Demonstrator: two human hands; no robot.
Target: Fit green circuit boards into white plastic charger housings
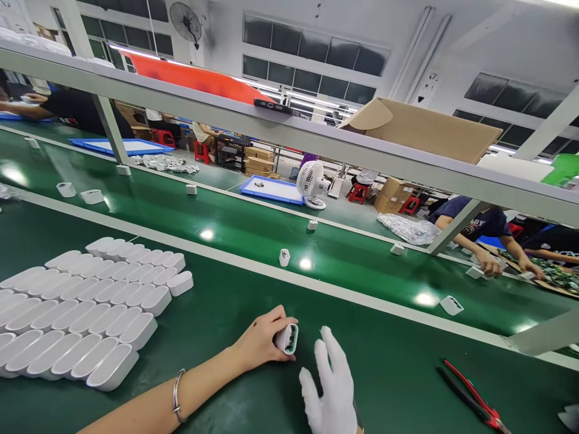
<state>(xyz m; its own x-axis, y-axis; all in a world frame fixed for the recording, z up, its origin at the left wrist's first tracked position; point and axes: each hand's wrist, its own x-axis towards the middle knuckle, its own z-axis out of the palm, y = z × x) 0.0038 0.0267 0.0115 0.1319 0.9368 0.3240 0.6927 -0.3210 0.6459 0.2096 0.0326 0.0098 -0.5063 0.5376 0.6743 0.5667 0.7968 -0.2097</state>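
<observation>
My bare left hand (263, 337) grips a white oval plastic housing (281, 339) at the middle of the green bench. The housing's open end faces right, and a green circuit board shows inside it. Just right of it, my right hand (330, 383), in a white glove, is held with its fingers apart and nothing in them; it does not touch the housing. To the left, many white oval housings (108, 361) stand packed in rows on the bench.
Red-handled pliers (473, 395) lie at the right. Beyond a pale rail, a green conveyor belt (244, 232) carries scattered white housings, one (284, 258) straight ahead. A shelf beam (316, 135) crosses above. A co-worker's hands (491, 264) handle white parts at the far right.
</observation>
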